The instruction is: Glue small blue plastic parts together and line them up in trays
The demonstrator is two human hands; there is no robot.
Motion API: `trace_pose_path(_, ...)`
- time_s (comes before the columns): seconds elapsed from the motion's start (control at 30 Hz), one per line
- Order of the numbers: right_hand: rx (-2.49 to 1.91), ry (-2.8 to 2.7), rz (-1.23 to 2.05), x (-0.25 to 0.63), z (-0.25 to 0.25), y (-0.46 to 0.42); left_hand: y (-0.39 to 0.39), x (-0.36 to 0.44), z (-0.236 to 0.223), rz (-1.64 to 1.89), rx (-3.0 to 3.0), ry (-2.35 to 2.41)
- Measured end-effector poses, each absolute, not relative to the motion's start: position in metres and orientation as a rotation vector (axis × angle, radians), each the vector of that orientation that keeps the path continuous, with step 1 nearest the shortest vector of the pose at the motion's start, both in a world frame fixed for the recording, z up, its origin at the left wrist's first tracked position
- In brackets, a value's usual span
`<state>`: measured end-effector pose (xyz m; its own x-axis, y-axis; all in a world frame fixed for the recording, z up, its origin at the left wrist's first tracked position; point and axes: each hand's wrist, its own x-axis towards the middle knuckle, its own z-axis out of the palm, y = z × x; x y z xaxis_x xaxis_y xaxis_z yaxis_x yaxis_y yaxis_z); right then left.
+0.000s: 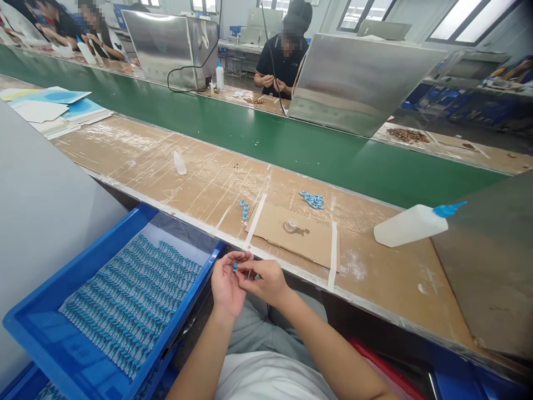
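My left hand [226, 284] and my right hand [265, 281] meet just below the front edge of the brown worktable [375, 266]. Both pinch a tiny blue part [235, 267] between their fingertips. To the left sits a blue crate [50, 316] with rows of small teal parts [133, 300] laid on a sheet. A few loose blue parts [244, 209] lie on the table above my hands, and a second small heap of blue parts [312, 200] lies further right. A taped cardboard pad [303, 233] carries a glue blob [290, 226].
A white glue bottle with a blue nozzle [412, 224] lies at right. A small clear bottle [180, 163] lies further left. A green conveyor belt [291, 144] runs behind the table. Metal shields [358, 83] and other people at work stand beyond it. Blue and white sheets [54, 108] lie at far left.
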<state>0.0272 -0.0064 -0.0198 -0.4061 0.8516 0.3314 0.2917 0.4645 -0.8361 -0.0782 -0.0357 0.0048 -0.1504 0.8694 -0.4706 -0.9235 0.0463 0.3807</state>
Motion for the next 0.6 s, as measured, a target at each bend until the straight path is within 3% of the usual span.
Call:
trace_pose_path(0.23, -1.177, -1.02, 1.627, 0.031, -0.003, -0.01, -0.042, -0.072, -0.004, 1.486, -0.024, 0.658)
trace_pose_path(0.6, -1.175, -0.825, 1.781, 0.055, 0.001, -0.006, -0.047, -0.052, -0.022, 1.447, 0.246, 0.824)
